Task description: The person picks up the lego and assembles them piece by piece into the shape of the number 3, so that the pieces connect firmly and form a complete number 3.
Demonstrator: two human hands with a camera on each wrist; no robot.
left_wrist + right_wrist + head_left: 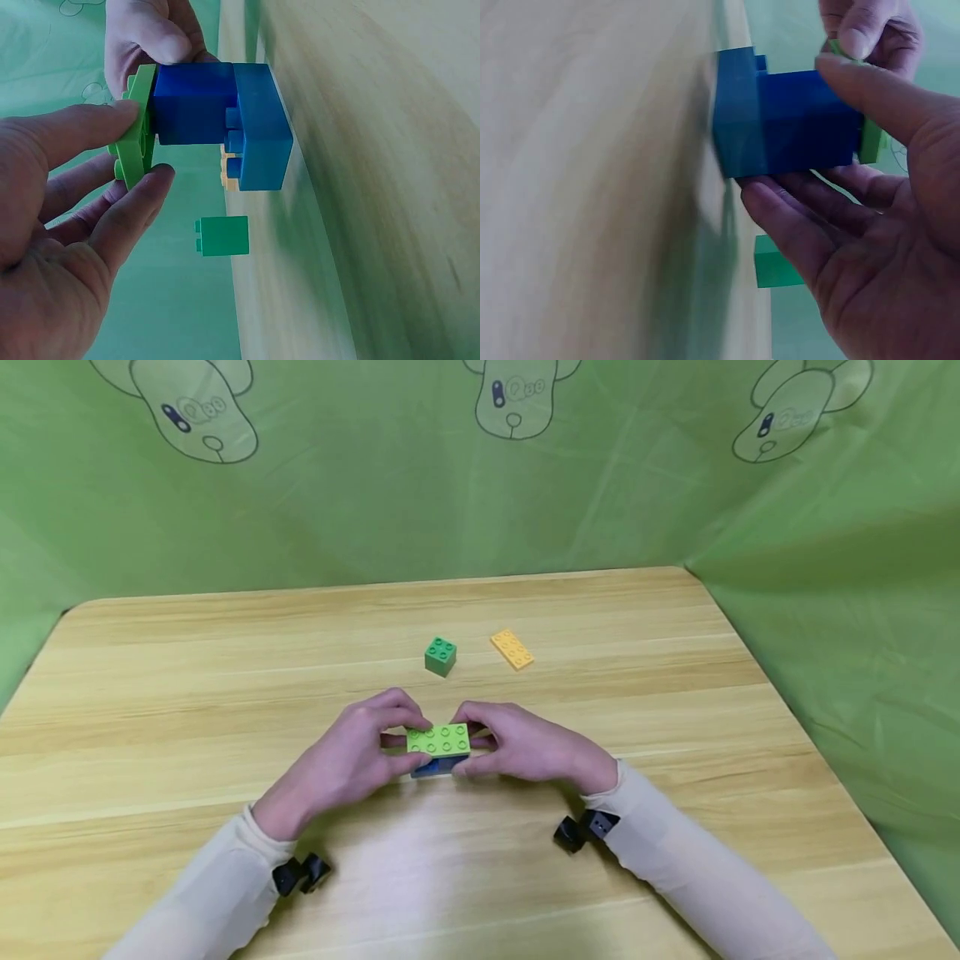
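A light green eight-stud plate is pinched at its left end between the thumb and fingers of my left hand. Under it stands a dark blue brick, set on one end of a lighter blue brick whose other studs are bare. In the left wrist view the plate tilts a little against the dark blue brick's top. My right hand grips the stacked blue bricks from the right, thumb on the near side and fingers round the far side. The lighter blue brick's base is close over the table.
Beyond the hands, a green four-stud brick stands on the wooden table. Right of it lies a thin orange plate. A green printed curtain hangs behind the table and along its right side.
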